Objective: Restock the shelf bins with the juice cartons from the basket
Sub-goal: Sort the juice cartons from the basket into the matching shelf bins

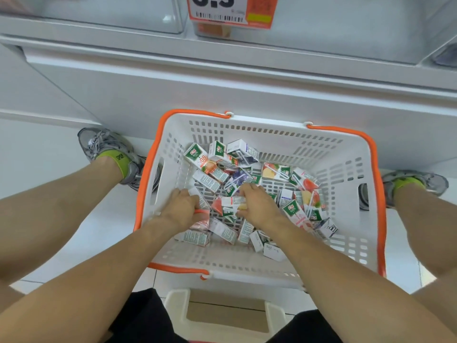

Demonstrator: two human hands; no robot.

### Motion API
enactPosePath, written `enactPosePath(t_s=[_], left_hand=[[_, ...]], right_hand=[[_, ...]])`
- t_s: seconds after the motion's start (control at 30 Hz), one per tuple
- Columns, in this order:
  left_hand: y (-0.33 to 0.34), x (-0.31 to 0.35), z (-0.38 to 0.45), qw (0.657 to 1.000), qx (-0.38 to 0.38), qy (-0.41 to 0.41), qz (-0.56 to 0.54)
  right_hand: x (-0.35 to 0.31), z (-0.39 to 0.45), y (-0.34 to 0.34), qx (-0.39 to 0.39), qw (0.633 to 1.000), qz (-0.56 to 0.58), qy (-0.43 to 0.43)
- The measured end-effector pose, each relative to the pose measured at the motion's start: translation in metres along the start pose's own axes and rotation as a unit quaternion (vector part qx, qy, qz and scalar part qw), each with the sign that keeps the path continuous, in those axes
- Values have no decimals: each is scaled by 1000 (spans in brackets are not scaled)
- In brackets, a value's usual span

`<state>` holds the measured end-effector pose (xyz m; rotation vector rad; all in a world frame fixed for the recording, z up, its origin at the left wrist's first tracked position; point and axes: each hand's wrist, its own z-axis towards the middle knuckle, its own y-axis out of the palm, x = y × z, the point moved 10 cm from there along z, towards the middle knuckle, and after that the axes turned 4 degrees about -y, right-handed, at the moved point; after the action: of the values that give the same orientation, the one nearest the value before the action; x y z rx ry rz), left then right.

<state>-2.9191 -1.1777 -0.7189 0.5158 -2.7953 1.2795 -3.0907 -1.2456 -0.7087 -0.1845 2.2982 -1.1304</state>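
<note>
A white basket (291, 139) with orange handles stands on the floor between my feet. Several small juice cartons (274, 170) lie loose in it. Both hands are down inside the basket. My left hand (181, 209) grips a pink carton (201, 220) near the basket's left side. My right hand (257, 206) holds a white and green carton (231, 205) in the middle of the pile. Clear shelf bins (118, 16) sit on the white shelf above, at the top of the view.
An orange price tag (232, 11) hangs on the shelf edge above the basket. The white shelf base (222, 82) stands right behind the basket. I sit on a cream stool (227, 315). My shoes (108, 149) flank the basket on the pale tiled floor.
</note>
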Motion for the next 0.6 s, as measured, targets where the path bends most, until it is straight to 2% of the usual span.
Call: enactPosePath(t_s=[0.13,0.23,0.3,0.37,0.43,0.5,0.6], left_hand=[[1,0,-5,999,-36,-12,-36],[-5,4,-12,995,-35,-36,-82],[-7,6,-16,983,-34,-65,-168],[-9,9,-19,945,-40,-83,-314],[-16,16,-21,891,-59,-89,-442],[-30,24,-24,861,-72,-85,-496],[-61,41,-32,847,-72,-57,-524]], right_hand=[[20,-6,7,-42,996,47,67],[38,-13,9,-70,976,167,121],[41,-19,12,-103,951,256,137],[38,-25,8,-118,923,338,143],[34,-28,-4,-104,903,392,140],[30,-30,-18,-80,882,446,133],[19,-32,-46,-46,855,505,106]])
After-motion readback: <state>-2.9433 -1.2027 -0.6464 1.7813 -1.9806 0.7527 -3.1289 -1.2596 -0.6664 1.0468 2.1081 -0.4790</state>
